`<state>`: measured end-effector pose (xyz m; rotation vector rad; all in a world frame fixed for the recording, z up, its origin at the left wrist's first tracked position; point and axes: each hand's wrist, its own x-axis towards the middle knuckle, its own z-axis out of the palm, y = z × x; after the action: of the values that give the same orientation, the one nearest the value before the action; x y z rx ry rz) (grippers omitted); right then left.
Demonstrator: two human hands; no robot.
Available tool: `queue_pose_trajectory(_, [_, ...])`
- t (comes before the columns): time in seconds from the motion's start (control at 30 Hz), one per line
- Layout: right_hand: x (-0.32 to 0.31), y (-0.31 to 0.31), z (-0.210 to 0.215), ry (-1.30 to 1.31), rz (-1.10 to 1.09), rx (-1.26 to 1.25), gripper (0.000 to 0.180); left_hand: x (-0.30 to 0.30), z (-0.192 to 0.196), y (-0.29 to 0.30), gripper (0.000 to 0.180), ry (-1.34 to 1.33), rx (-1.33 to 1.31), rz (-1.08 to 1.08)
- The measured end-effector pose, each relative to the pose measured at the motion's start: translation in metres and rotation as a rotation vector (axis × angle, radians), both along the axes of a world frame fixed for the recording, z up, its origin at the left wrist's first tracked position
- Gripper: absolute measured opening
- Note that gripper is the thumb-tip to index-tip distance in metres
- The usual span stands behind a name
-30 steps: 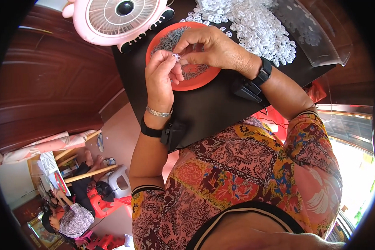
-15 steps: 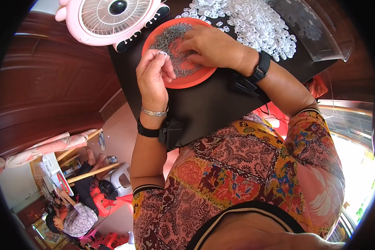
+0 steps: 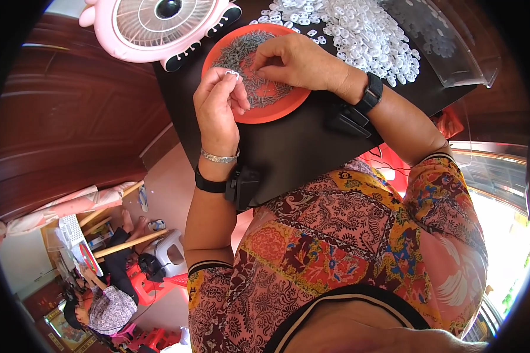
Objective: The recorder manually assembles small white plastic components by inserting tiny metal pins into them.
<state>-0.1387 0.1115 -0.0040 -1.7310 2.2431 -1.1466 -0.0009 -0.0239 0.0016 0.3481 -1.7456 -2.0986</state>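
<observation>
My left hand [image 3: 219, 103] is closed, pinching a small white two-holed plastic piece [image 3: 234, 75] at its fingertips above the left part of an orange-red plate [image 3: 285, 109]. In the plate lie many small grey screws [image 3: 241, 52], heaped toward its far side and thinner toward the near side. Over the plate's right part, my right hand [image 3: 303, 62] has thumb and forefinger brought together close to the white piece. Whatever is between those fingertips is too small to make out.
A big heap of white two-holed pieces [image 3: 368, 38] lies at the far right, beside a clear plastic bin [image 3: 453, 53] with more inside. A pink fan [image 3: 159, 26] stands far left on the black table [image 3: 288, 153]. At lower left a person [image 3: 112, 309] sits at another table.
My right hand has lifted a little from the screws, with thumb and forefinger now meeting. The plate has shifted slightly to the right. My left hand keeps its hold on the white piece.
</observation>
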Motion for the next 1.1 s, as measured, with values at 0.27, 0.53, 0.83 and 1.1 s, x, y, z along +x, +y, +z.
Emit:
queue_pose_trajectory(0.27, [0.000,0.002,0.009,-0.528,0.080,-0.045,0.014,0.001,0.001,0.002,0.015,-0.022,0.002,-0.009])
queue_pose_trajectory(0.53, [-0.004,0.001,0.007,-0.816,0.154,-0.060,0.016,0.000,0.001,0.002,0.015,-0.028,-0.011,-0.016])
queue_pose_trajectory(0.83, [0.000,-0.001,0.006,-0.718,0.107,-0.110,0.024,0.000,0.001,0.004,0.013,-0.045,-0.055,-0.035])
queue_pose_trajectory(1.1, [0.006,-0.001,0.005,-0.618,0.058,-0.052,0.030,0.000,-0.003,0.015,0.007,0.037,-0.264,-0.099])
